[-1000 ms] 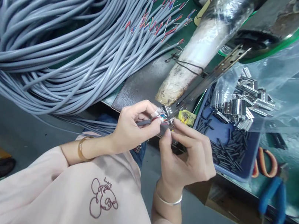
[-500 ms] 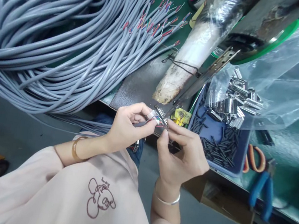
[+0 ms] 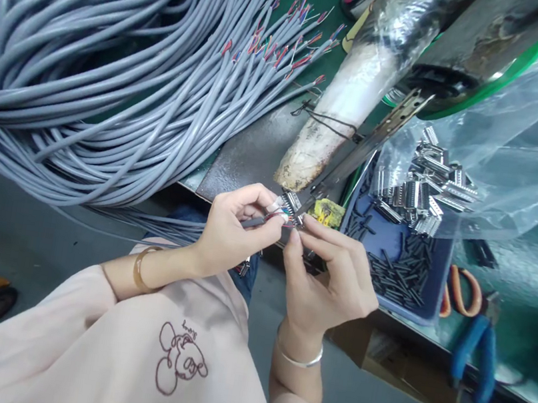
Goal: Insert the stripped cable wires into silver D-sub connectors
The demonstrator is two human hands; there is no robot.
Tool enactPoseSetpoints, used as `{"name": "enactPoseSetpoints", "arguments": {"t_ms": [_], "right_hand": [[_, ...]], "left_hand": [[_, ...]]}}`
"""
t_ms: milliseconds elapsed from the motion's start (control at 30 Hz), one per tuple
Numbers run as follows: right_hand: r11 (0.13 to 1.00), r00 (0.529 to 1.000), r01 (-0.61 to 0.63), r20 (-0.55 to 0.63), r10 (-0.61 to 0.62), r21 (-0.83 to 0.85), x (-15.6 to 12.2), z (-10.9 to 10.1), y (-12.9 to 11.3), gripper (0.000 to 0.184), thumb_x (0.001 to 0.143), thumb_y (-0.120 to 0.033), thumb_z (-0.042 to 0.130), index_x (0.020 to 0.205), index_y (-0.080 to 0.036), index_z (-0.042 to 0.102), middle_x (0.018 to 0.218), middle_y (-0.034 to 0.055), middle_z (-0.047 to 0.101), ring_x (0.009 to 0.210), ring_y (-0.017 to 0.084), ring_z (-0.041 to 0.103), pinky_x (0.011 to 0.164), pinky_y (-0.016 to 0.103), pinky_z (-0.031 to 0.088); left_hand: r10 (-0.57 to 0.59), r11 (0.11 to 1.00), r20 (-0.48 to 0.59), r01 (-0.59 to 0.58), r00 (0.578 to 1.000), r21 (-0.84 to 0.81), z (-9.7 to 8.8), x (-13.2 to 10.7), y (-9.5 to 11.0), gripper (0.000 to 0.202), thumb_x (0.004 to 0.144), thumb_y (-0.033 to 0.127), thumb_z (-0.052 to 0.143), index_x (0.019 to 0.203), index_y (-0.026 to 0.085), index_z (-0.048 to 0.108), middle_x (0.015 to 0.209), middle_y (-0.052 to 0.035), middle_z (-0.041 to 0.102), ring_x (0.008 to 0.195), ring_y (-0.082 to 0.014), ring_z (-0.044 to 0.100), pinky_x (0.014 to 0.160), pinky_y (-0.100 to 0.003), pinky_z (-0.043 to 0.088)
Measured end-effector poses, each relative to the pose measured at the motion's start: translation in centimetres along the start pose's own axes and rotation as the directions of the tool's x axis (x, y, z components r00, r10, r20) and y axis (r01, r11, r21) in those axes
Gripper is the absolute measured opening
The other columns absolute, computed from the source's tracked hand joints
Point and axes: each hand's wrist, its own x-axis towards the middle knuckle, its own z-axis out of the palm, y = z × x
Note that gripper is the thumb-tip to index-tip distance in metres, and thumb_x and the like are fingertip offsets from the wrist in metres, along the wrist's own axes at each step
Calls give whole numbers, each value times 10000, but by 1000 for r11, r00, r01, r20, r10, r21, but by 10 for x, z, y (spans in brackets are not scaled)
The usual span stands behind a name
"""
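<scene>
With our left hand [image 3: 239,227] we are pinching a gray cable [image 3: 253,221] between thumb and fingers, its thin colored wires [image 3: 281,215] fanning out at the fingertips. Our right hand [image 3: 331,275] is facing it from the other side, thumb and index finger standing close together at the near end of a metal connector [image 3: 292,201]; we cannot tell whether they are gripping anything. The connector is sitting between our two hands, just below the tip of a white wrapped tube [image 3: 339,91] and beside the lower end of a slanting metal strip [image 3: 369,142]. A small yellow piece [image 3: 327,212] is lying just right of the strip. Farther right, a blue tray [image 3: 439,301] is holding many short black tubes [image 3: 403,269], and more metal connectors [image 3: 419,190] are lying heaped at a clear plastic bag [image 3: 528,119] over its far part. Beyond the tray, an orange-looped handle [image 3: 475,293] and blue-handled pliers [image 3: 487,362] are lying at the edge of the green desk [image 3: 535,281]. To our left, a great bundle of gray cables [image 3: 111,104] is sprawling across the desk, its stripped ends pointing toward the wrapped tube.
</scene>
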Motion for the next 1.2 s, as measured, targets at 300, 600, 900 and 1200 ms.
{"name": "enactPoseSetpoints", "arguments": {"t_ms": [300,600,900,1200], "right_hand": [[1000,1000,15,-1,-15,-22,-2,-2,-1,158,838,-89,764,845,-202,654,952,32,801,842,143,770,780,255,624],[1000,1000,6,4,-6,-23,-4,-2,1,179,837,-92,775,853,-210,642,925,13,797,835,145,775,770,258,620],[1000,1000,-22,21,22,9,5,0,-2,156,847,-96,768,861,-213,667,914,-2,789,834,139,769,775,263,623],[999,999,-17,35,16,31,4,-1,-2,164,841,-92,767,842,-213,656,906,-6,788,827,137,769,773,254,623]], "left_hand": [[-47,999,34,47,998,21,-4,1,2,126,725,186,691,669,181,578,621,21,595,510,-60,479,458,-173,386],[-117,993,67,116,991,18,-7,2,3,121,704,190,698,671,173,583,558,42,520,458,-45,409,421,-176,335],[-200,977,59,203,978,-63,-7,4,4,128,701,203,747,693,158,627,540,44,545,422,-44,446,395,-168,382],[-293,939,91,305,952,-159,-10,8,8,203,659,218,821,683,154,630,524,39,593,405,-46,491,394,-154,416]]}}
